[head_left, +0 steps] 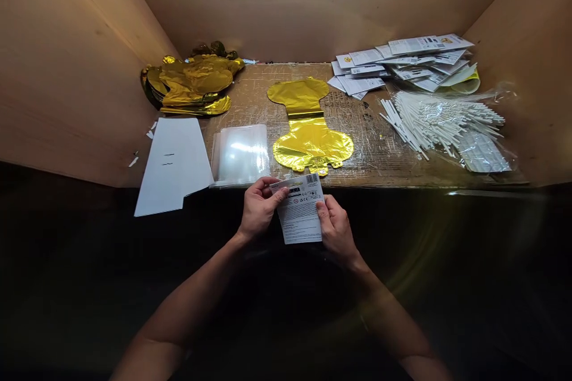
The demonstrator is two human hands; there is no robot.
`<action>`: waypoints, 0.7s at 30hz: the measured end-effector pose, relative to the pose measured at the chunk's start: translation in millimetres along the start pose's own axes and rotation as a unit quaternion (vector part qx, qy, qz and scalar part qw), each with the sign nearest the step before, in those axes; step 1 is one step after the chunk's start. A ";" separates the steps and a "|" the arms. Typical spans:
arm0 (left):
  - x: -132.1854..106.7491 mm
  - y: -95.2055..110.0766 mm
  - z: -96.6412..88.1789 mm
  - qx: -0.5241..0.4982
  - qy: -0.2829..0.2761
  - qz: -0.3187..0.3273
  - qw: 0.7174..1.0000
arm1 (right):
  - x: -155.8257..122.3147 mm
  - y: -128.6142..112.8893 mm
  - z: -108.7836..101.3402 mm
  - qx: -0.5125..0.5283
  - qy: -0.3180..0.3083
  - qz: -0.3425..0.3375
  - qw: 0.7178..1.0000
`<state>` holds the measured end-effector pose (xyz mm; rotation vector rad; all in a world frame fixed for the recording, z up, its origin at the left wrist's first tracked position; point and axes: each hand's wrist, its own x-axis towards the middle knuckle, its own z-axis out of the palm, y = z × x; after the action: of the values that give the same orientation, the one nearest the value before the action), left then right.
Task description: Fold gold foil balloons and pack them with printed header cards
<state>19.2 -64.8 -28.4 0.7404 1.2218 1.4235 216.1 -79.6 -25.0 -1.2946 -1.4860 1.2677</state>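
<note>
Both hands hold a white printed card with barcodes, just in front of the table's near edge. My left hand pinches its upper left corner, fingers closed on it. My right hand grips its right edge, fingers closed too. Just beyond the card a flat gold foil balloon lies on the table, partly folded across its middle. To the left of the balloon sits a stack of clear plastic sleeves.
A pile of gold foil balloons lies at the back left. A white sheet overhangs the near left edge. A heap of printed cards sits back right, with white sticks in clear plastic before it. Wooden walls enclose the table.
</note>
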 end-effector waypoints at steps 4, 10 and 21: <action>-1.6 -8.3 7.8 -0.037 0.019 0.021 0.999 | -1.5 5.8 8.9 0.019 0.060 -0.001 0.998; 3.3 -3.7 14.6 -0.062 -0.034 -0.038 0.997 | -4.2 14.2 13.9 0.034 0.068 -0.008 0.997; 10.6 8.5 50.9 -0.103 -0.142 -0.160 0.971 | 3.7 12.5 -6.7 0.216 0.106 0.031 0.970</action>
<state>60.8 -39.6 -7.9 0.5517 0.9078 1.1127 224.5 -74.9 -36.1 -1.1456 -0.9578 1.3530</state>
